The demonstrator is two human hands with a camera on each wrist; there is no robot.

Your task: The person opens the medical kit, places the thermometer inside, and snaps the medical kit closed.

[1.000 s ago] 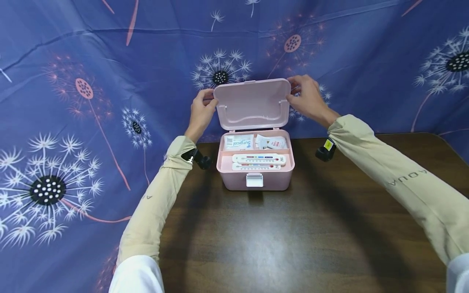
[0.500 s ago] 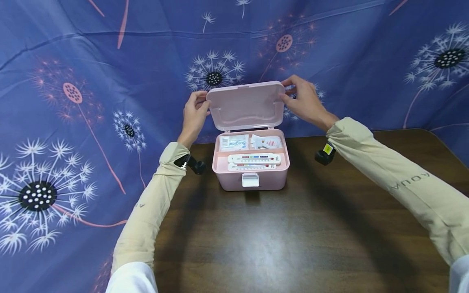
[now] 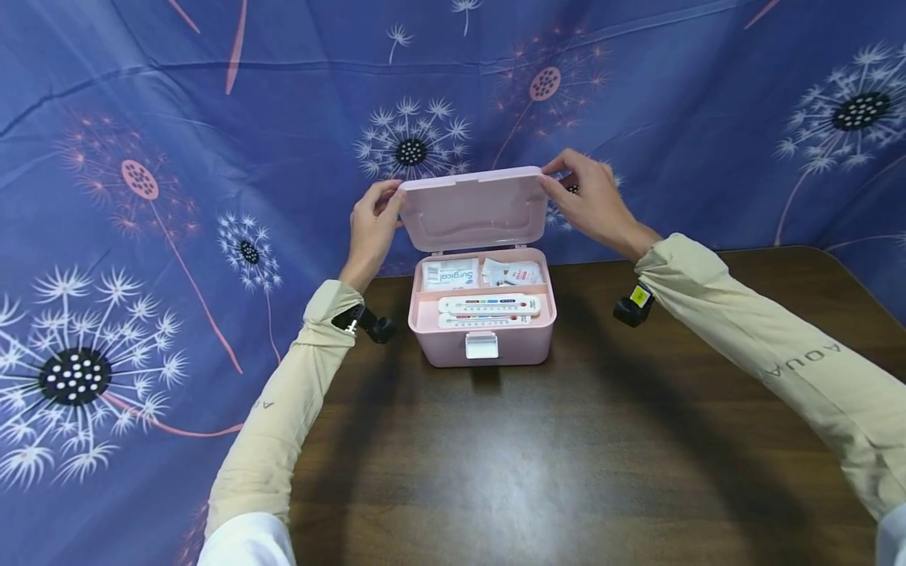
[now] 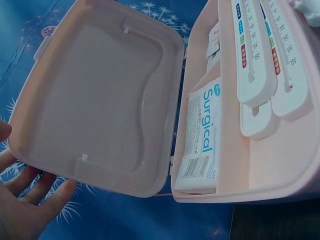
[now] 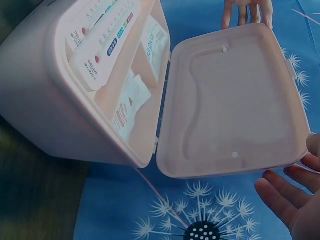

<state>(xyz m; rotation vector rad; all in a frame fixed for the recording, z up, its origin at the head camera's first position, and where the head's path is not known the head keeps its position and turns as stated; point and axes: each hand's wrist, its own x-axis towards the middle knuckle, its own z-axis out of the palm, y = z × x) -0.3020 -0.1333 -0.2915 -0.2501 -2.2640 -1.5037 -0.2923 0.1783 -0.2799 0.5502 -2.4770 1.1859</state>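
Observation:
A pink plastic storage box (image 3: 435,346) stands on the table with its hinged lid (image 3: 474,212) raised. My left hand (image 3: 371,236) holds the lid's upper left corner between thumb and fingers. At the upper right corner, my right hand (image 3: 594,200) pinches the rim. Inside the front compartment lie white thermometers (image 3: 488,303) with printed scales, partly stacked. Behind the divider are a packet marked "Surgical" (image 3: 450,275) on the left and a white wrapped packet (image 3: 515,273) on the right. In the left wrist view, the left fingers (image 4: 42,192) lie along the lid's edge.
The dark wooden table (image 3: 488,456) extends in front of the box and to its right. A blue cloth with dandelion prints (image 3: 304,118) hangs close behind the lid. A white latch (image 3: 482,345) is on the box's front.
The lid has tilted forward, its top edge coming lower, with both hands moving along on its corners. The head view has shifted slightly. The contents of the box lie as before.

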